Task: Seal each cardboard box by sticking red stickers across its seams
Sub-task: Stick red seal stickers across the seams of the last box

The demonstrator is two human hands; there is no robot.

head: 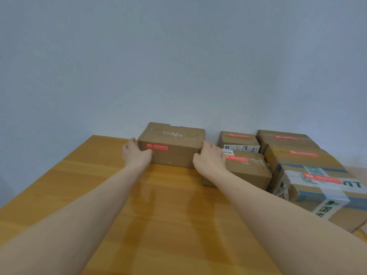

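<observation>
A brown cardboard box point(171, 144) sits at the far edge of the wooden table point(99, 195) against the wall, a red sticker point(156, 147) already on its near face, with other stickered boxes point(297, 155) grouped to its right. The left hand point(136, 153) and right hand point(208, 159) bracket its two ends, fingers curved against the cardboard; a firm grip cannot be confirmed. The box looks stiff and likely light, best held by opposite end faces, though old tape could be slick.
</observation>
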